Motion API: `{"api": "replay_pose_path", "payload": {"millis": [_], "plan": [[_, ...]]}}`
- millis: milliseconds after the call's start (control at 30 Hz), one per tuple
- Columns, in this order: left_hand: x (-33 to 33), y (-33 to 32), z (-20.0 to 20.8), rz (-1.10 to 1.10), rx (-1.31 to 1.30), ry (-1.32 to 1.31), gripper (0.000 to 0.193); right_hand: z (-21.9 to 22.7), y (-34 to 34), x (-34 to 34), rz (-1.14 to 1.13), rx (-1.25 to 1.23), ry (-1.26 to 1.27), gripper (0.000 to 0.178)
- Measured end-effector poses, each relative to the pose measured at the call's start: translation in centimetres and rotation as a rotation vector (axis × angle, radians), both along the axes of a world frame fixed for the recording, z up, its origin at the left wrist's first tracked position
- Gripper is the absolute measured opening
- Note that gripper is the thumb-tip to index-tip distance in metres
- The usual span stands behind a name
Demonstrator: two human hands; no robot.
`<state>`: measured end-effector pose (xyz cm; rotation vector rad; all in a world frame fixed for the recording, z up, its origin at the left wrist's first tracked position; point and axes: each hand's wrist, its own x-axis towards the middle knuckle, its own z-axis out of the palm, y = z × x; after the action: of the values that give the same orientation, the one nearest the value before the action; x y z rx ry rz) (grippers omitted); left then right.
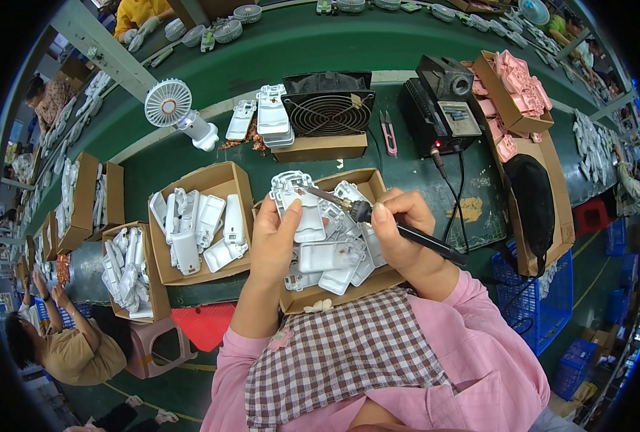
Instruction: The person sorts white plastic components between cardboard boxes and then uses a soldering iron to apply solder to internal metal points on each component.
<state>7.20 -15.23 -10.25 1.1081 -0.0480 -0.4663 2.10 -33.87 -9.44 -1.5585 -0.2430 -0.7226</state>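
My left hand (pixel 278 229) is closed on a white plastic casing half (pixel 307 222), its thumb pressed on the casing's face. In my right hand (pixel 407 225) is a soldering iron (pixel 432 243), gripped like a pen by its black handle. The iron's tip reaches to the upper part of the casing, near a small copper-coloured spot; whether it touches cannot be made out. Beneath both hands stands a cardboard box (pixel 374 284) with several white casing pieces (pixel 334 255) heaped in it, partly hidden by my hands.
Behind the box stand a black fan (pixel 328 108), stacked white casings (pixel 273 119), pink snips (pixel 388 135) and a black soldering station (pixel 446 119), its cord hanging to the right. A white handheld fan (pixel 179 111) and another box of casings (pixel 201 270) are left; pink parts (pixel 518 86) lie right.
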Motion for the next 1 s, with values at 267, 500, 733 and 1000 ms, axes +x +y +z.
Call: {"api": "replay_pose_path", "payload": {"millis": [267,500,733,1000], "plan": [[-0.1,-0.8,-0.2,0.312,0.420,-0.414,0.012,0.6,0.1,0.2,0.005,-0.065,0.067,0.015],[-0.2,-0.6,-0.2,0.336,0.567,-0.486,0.015,0.9,0.4,0.2,0.015,-0.073,0.100,0.015],[0.4,0.1,0.1,0.140,-0.008,0.061,0.028,-0.3,-0.1,-0.1,0.023,0.009,-0.058,0.015],[0.2,-0.1,0.9,0.112,-0.047,0.081,0.025,-0.4,-0.4,-0.1,0.066,0.018,-0.105,0.015]]}}
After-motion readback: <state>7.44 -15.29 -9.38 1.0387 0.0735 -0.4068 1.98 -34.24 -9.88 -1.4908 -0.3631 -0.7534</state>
